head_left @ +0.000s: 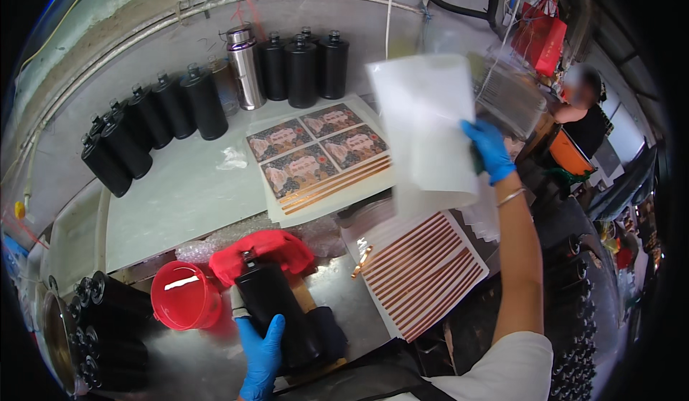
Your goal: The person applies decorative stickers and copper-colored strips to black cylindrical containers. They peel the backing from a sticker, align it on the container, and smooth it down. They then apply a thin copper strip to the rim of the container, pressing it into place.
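Observation:
My right hand (492, 151), in a blue glove, is raised at the right and closed on the edge of a whitish translucent sheet (423, 128), which hangs curved and slightly blurred. My left hand (261, 354), also gloved in blue, is at the lower middle against the side of a black bottle (276, 315). The thumb lies over the bottle and the fingers run along its left side, partly hidden. The bottle leans with its neck on a red cloth (269, 249). Below the sheet lies a backing page of copper-coloured strips (423, 275).
A sheet of four printed labels (316, 150) lies on the pale table (179, 207). Black bottles (204, 103) and a steel flask (246, 67) line the wall. A red bucket (185, 295) stands left, more bottles (115, 300) beside it. A person (585, 114) sits far right.

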Available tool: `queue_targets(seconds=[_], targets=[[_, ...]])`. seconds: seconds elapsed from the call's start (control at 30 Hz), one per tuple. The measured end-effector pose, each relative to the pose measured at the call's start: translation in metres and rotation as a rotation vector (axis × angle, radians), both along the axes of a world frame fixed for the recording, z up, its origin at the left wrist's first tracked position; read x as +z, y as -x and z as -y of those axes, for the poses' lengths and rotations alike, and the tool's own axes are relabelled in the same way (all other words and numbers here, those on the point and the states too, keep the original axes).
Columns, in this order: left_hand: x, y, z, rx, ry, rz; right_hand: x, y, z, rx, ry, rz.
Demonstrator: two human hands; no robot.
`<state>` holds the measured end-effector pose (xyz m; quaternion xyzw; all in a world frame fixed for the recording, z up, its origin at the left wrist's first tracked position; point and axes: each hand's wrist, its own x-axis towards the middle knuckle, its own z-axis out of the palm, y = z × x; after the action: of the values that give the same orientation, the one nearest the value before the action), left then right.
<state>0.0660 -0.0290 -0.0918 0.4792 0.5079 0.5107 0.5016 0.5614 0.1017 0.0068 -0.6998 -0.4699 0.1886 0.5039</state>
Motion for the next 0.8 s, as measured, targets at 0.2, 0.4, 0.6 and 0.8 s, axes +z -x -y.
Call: queue_targets(seconds=[0.2, 0.4, 0.6, 0.8], targets=[[0.001, -0.003, 0.001, 0.048, 0.036, 0.034, -0.072, -0.149, 0.078, -0.558, 0.625, 0.929], [-0.001, -0.004, -0.001, 0.026, 0.021, -0.044, -0.132, -0.147, 0.106, -0.117, 0.910, 1.201], [-0.005, 0.006, -0.003, -0.032, 0.153, 0.325, -0.108, -0.035, 0.015, -0.200, 0.214, 1.070], [0.012, 0.001, -0.002, -0.027, 0.161, 0.390, -0.058, 0.084, -0.113, 0.086, 0.438, 0.600]])
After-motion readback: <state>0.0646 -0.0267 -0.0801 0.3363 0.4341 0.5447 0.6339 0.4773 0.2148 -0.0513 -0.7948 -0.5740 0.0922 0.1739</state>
